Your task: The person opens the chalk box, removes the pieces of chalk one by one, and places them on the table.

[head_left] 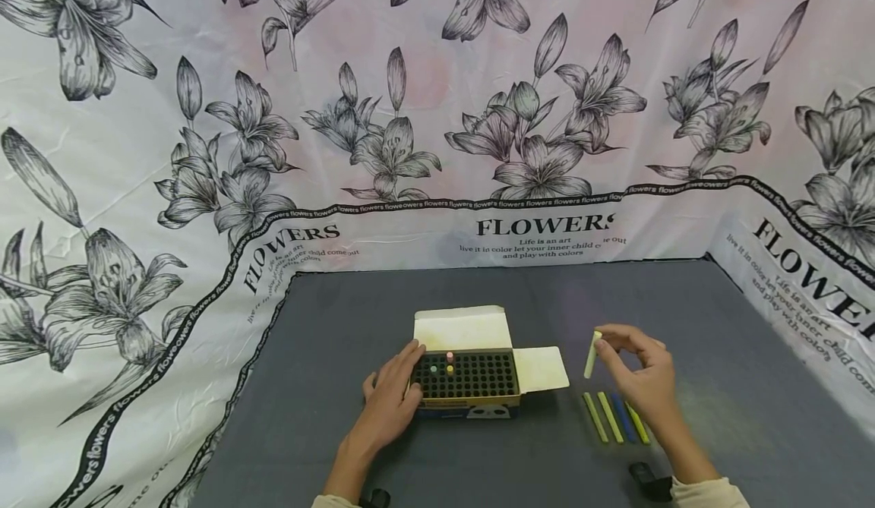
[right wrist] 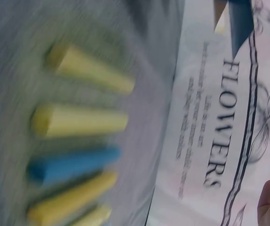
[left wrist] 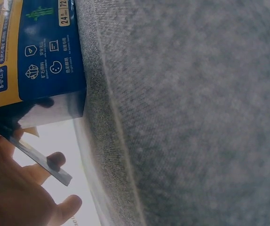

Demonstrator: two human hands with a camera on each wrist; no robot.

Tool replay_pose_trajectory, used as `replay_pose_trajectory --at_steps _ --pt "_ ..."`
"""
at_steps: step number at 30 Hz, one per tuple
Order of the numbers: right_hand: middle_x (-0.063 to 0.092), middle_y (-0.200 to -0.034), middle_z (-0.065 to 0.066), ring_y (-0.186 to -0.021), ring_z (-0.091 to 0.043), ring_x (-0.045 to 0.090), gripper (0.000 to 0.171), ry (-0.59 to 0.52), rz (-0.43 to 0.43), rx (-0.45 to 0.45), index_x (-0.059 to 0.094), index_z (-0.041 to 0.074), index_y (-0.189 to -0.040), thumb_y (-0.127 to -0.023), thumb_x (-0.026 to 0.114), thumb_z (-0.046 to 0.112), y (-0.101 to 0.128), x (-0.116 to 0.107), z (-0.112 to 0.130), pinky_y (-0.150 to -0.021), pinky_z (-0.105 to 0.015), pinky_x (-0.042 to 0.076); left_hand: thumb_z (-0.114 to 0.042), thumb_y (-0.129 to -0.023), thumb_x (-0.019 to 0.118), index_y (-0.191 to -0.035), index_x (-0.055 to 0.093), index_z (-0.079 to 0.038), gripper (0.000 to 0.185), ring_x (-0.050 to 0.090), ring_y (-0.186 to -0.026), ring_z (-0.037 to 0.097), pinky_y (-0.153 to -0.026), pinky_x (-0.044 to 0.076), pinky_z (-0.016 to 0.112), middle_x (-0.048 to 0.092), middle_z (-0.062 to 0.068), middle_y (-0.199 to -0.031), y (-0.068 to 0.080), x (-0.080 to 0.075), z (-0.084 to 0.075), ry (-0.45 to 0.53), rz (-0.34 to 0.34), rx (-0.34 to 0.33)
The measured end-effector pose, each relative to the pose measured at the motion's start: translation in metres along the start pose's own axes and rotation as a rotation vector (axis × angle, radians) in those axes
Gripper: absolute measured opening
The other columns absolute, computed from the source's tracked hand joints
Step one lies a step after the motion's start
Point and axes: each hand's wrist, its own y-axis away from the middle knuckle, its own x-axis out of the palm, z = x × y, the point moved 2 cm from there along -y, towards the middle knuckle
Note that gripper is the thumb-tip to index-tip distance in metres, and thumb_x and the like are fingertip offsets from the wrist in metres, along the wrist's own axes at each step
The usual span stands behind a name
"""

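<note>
An open chalk box [head_left: 467,375] with a black hole tray stands on the grey table [head_left: 328,417]; up to three coloured chalk ends poke from its holes. My left hand [head_left: 391,395] rests against the box's left side, fingers on its edge; the left wrist view shows the blue and yellow box [left wrist: 36,52] up close. My right hand [head_left: 639,375] pinches a pale yellow chalk stick [head_left: 592,354], held nearly upright above the table right of the box. Below it lie several chalk sticks [head_left: 613,417] in a row, yellow and blue, blurred in the right wrist view as chalk sticks [right wrist: 78,155].
A floral sheet printed "FLOWERS" [head_left: 543,225] walls the table at the back and both sides. The box's flaps [head_left: 543,367] lie open to the back and right. A small black object [head_left: 649,480] lies near my right wrist.
</note>
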Motion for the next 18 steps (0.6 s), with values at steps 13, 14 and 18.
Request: replay_pose_trajectory --at_steps 13,14,18 --pt "0.072 -0.075 -0.005 -0.074 0.008 0.062 0.023 0.259 -0.011 0.241 0.075 0.004 -0.108 -0.087 0.073 -0.005 0.026 -0.055 -0.032 -0.084 -0.006 0.041 -0.017 -0.1 0.043 -0.161 0.035 -0.024 0.061 0.028 -0.152 0.042 -0.108 0.01 0.076 0.029 0.001 -0.169 0.0 0.0 0.0 0.001 0.003 -0.004" --pt "0.072 -0.075 -0.005 -0.073 0.007 0.061 0.024 0.266 -0.01 0.237 0.075 0.003 -0.108 -0.087 0.073 -0.006 0.027 -0.059 -0.035 -0.082 -0.006 0.041 -0.017 -0.101 0.043 -0.161 0.034 -0.024 0.061 0.028 -0.152 0.042 -0.108 0.01 0.076 0.029 0.001 -0.169 0.0 -0.001 0.0 0.002 0.004 -0.003" --pt "0.071 -0.071 0.002 -0.066 0.005 0.059 0.022 0.292 -0.006 0.205 0.075 0.002 -0.106 -0.086 0.073 -0.006 0.028 -0.073 -0.041 -0.07 -0.009 0.042 -0.017 -0.101 0.043 -0.161 0.034 -0.025 0.061 0.029 -0.152 0.041 -0.107 0.011 0.076 0.028 0.001 -0.169 0.0 -0.001 0.001 0.002 0.002 0.0"
